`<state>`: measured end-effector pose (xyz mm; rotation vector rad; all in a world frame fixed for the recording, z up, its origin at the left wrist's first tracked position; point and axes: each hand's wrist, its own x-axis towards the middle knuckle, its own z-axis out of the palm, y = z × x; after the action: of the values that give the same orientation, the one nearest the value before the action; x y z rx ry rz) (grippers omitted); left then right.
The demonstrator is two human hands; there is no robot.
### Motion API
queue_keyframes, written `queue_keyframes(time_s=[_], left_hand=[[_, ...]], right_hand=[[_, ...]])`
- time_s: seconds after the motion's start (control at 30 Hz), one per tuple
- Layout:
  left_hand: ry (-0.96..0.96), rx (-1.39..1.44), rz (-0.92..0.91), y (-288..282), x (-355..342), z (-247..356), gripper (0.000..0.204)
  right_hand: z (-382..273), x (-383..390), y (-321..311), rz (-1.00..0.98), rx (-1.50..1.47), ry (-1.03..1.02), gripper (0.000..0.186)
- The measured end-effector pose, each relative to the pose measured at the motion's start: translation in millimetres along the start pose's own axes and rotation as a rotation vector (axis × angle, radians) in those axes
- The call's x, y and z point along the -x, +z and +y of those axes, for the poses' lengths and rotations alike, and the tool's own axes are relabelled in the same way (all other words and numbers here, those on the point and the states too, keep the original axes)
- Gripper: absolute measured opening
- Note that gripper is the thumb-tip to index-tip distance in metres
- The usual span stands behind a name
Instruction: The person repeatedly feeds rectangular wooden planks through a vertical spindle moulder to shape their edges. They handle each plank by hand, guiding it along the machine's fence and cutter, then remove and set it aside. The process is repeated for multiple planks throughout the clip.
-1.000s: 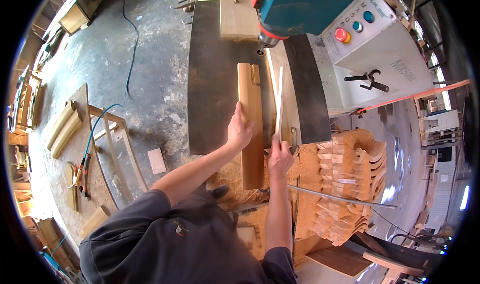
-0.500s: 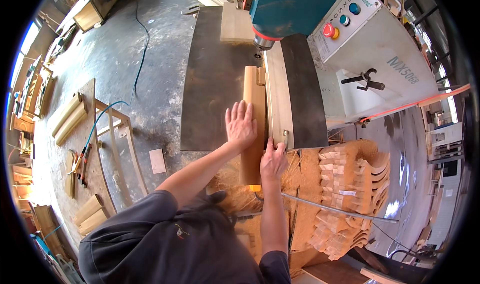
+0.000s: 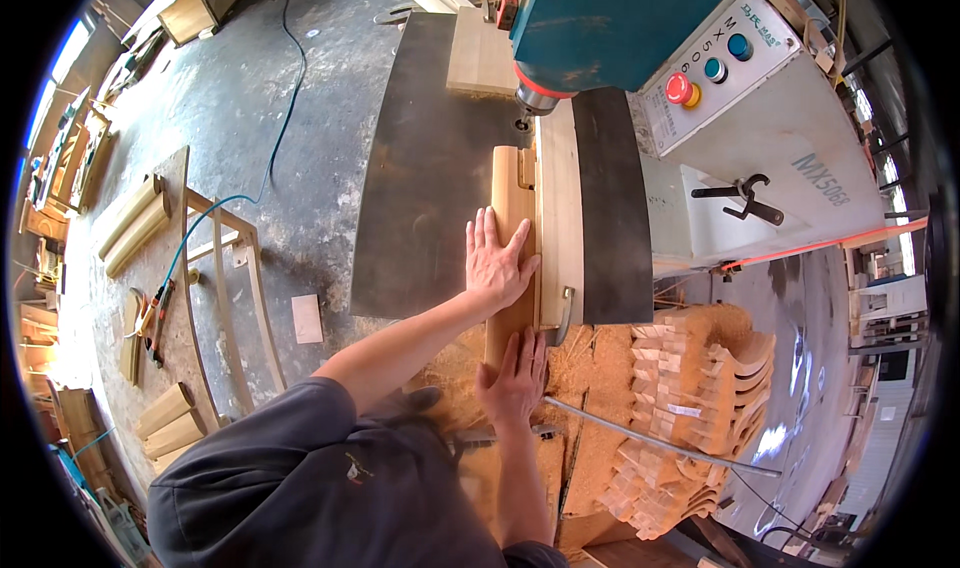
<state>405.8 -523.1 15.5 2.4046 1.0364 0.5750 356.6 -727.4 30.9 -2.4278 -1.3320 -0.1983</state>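
Note:
A long, rounded wooden piece (image 3: 511, 183) lies on the dark machine table (image 3: 420, 183), along the pale wooden fence (image 3: 562, 203). Near its far end, a notch shows on the side toward the fence. My left hand (image 3: 495, 268) rests flat over the middle of the piece, thumb spread toward the fence. At the near end my right hand (image 3: 513, 378) lies with fingers stretched out, touching the wood and hiding that end. Just beyond the far end hangs the spindle (image 3: 540, 98) with its cutter, apart from the wood. Neither hand is closed around anything.
A bent metal clamp (image 3: 567, 313) sits at the fence's near end. On the right stand the control panel (image 3: 715, 68) and a sawdust-covered stack of curved wooden parts (image 3: 690, 413). A metal rod (image 3: 660, 438) crosses in front of it. Leftward, a bench (image 3: 165, 298) carries wooden pieces.
My right hand has left the fence's near end and moved to the near end of the wooden piece, its fingers now stretched out. My left hand stays on the piece, its thumb now spread.

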Motion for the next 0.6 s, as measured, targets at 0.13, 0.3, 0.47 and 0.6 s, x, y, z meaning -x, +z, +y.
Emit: queue_keyframes(time_s=[0.13,0.3,0.47,0.6], left_hand=[[0.016,0.005,-0.017,-3.1,-6.7,-1.1,0.065],[0.042,0.046,0.032,-3.7,-13.2,-1.4,0.064],[0.034,0.021,0.047,0.5,-16.7,-7.6,0.065],[0.039,0.035,0.019,1.5,-13.4,-4.9,0.066]], right_hand=[[0.5,-5.6,8.5,0.021,0.031,-0.018,0.074],[3.2,-9.6,-2.4,0.065,-0.045,-0.073,0.053],[27.0,-51.5,-42.1,-0.020,0.078,-0.200,0.031],[41.7,-82.8,-46.2,-0.099,0.163,-0.336,0.027]])
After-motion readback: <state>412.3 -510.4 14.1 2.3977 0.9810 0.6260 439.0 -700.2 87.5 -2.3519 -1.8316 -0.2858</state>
